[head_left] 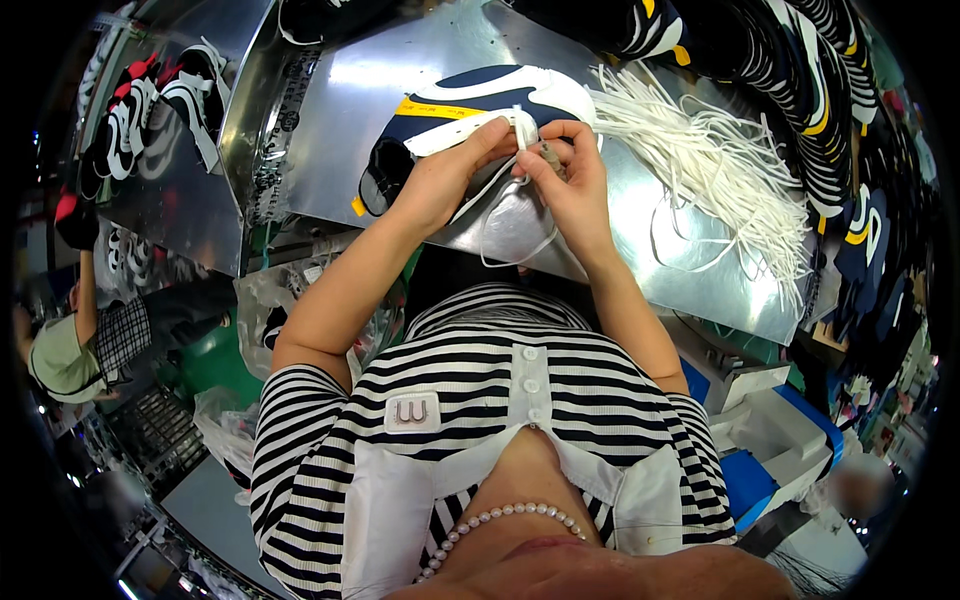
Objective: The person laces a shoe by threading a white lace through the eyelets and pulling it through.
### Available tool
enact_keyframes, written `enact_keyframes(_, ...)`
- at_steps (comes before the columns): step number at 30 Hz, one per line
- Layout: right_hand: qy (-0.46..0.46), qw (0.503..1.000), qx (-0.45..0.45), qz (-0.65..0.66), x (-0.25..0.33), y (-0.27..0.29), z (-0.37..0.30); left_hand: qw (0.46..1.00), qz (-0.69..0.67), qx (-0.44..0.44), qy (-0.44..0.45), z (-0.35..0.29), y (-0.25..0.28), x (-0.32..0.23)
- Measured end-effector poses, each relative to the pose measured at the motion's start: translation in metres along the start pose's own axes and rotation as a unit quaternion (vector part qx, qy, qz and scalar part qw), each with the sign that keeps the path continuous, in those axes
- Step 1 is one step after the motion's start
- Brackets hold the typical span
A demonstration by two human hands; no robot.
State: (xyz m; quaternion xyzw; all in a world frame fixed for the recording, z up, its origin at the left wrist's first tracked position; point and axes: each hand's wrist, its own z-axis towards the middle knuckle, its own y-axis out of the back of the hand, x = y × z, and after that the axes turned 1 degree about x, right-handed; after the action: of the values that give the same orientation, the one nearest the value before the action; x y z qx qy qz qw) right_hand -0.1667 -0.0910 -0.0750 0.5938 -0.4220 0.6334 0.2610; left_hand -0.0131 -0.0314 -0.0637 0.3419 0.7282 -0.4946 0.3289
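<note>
A navy, white and yellow shoe upper (pixel 470 93) lies on the metal table in front of me, its black-lined opening toward the left. My left hand (pixel 450 177) is closed on the upper's white eyelet edge, thumb and fingers pinching near its end. Close beside it, my right hand (pixel 575 180) pinches a white shoelace (pixel 493 222) between thumb and fingers. Part of the lace hangs in a loop below the hands, over the table's near edge. The exact spot where the lace meets the eyelets is hidden by my fingers.
A big bundle of white laces (pixel 710 165) spreads over the right of the metal table (pixel 345 150). Stacked shoe uppers (pixel 815 90) line the far right. More uppers (pixel 190 95) lie on a left-hand table. A person (pixel 75 345) is at the left; an open box (pixel 770 430) stands lower right.
</note>
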Motion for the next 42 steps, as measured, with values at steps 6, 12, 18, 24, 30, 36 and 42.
enact_keyframes(6, 0.026, 0.993, 0.016, -0.113, 0.007, 0.006, -0.005, 0.995, 0.072, -0.034, -0.06, -0.003, -0.007, 0.002)
enact_keyframes(12, 0.052, 0.98, 0.026, -0.193, 0.028, 0.015, -0.021, 0.984, 0.126, -0.071, -0.105, -0.014, -0.017, 0.009)
enact_keyframes(18, 0.08, 0.968, 0.047, -0.235, 0.035, 0.021, -0.022, 0.972, 0.172, -0.047, -0.152, -0.019, -0.015, 0.017)
enact_keyframes(24, 0.014, 0.979, 0.057, -0.194, 0.039, 0.024, -0.018, 0.967, 0.206, -0.043, -0.145, -0.019, -0.013, 0.018)
enact_keyframes(30, 0.086, 0.94, 0.046, -0.327, 0.032, 0.019, -0.008, 0.81, 0.493, -0.047, -0.315, -0.028, -0.016, 0.019)
enact_keyframes(36, 0.087, 0.877, 0.075, -0.466, 0.024, 0.002, 0.004, 0.946, 0.265, -0.063, -0.178, -0.021, 0.003, 0.039)
enact_keyframes(42, 0.097, 0.886, -0.022, -0.453, 0.06, 0.039, -0.008, 0.998, 0.036, -0.037, -0.022, -0.013, 0.03, 0.007)
